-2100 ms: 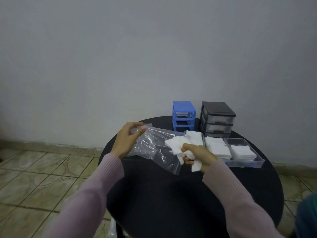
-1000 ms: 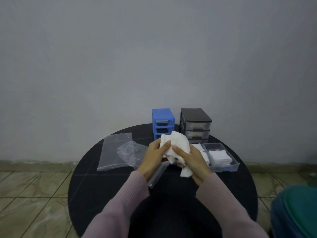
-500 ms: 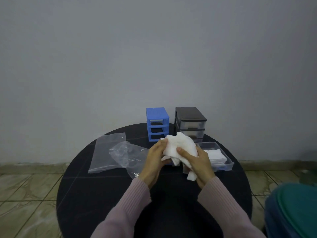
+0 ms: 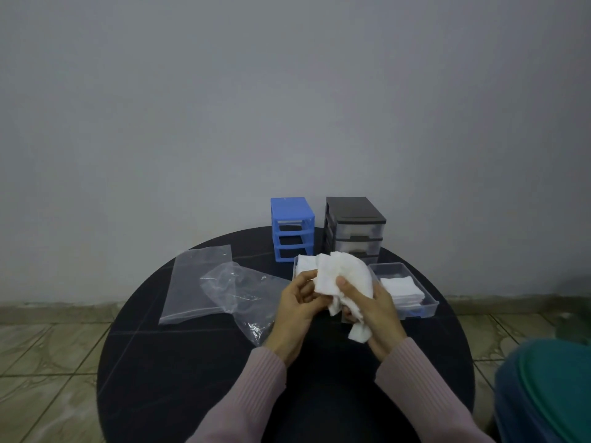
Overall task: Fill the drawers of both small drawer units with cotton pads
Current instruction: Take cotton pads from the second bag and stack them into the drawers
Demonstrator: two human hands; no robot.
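As I face the table point(image 4: 198, 362): drawer units stand beyond my hands.
Blue unit point(image 4: 291, 230): empty slots, straight ahead.
Pulled drawer point(image 4: 430, 303): just right, part-filled.
Pads point(image 4: 343, 278): bunched; right hand point(image 4: 374, 310) grips, left hand point(image 4: 295, 303) pinches.

Domestic room interior: a round black desk point(image 4: 179, 362) set against a plain grey painted wall point(image 4: 287, 91), over patterned ceramic floor tiles point(image 4: 48, 362) edged by a tiled skirting point(image 4: 64, 306).
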